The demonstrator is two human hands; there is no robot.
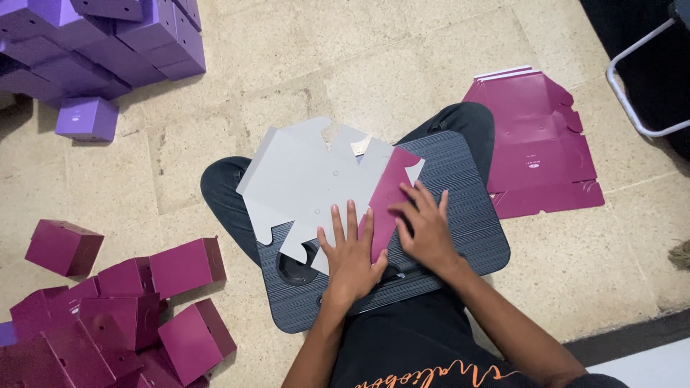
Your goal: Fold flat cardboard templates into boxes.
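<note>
1. Two hands lie flat on a die-cut cardboard blank [316, 179], which rests on a dark lap tray [467, 215] across the person's crossed legs.
2. Left hand [351, 255]: open, fingers spread, palm pressing down on the blank's grey face near its lower edge. It grips nothing.
3. Right hand [425, 228]: open, fingers extended, pressing on the maroon flap [392, 190] that is folded over so its coloured side shows. It grips nothing either.
4. Blank position: centred on the tray, with its upper left part overhanging the tray toward the floor; grey side up except for the folded maroon flap at right.
5. Stack of flat maroon blanks [535, 147] lies on the tiled floor [345, 65] to the person's right, near the tray but apart from it.
6. Pile of folded maroon boxes [129, 316] sits at lower left on the floor.
7. Heap of folded purple boxes [100, 50] sits at upper left, well apart from the hands.
8. White metal chair leg [632, 79] shows at upper right.
</note>
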